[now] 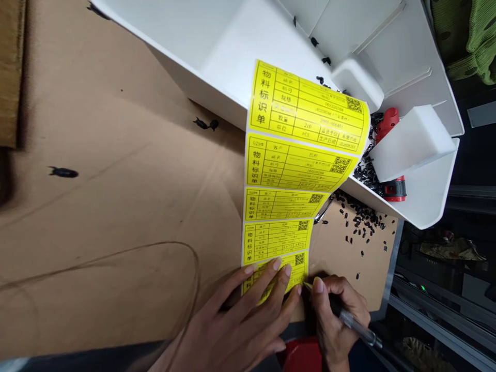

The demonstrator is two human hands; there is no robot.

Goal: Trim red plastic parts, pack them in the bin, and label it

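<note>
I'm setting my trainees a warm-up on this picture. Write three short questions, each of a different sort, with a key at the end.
1. True or false: the right hand holds a slim pen-like tool at the edge of the yellow label strip.

2. Multiple choice: what is the left hand doing?
A) Gripping the slim pen-like tool
B) Resting its fingers on the yellow label strip
C) Nothing visible; it is out of view

3. Fill in the blank: small black pieces lie on the brown table and inside the ____ bin.

Key: 1. True. 2. B. 3. white.
</note>
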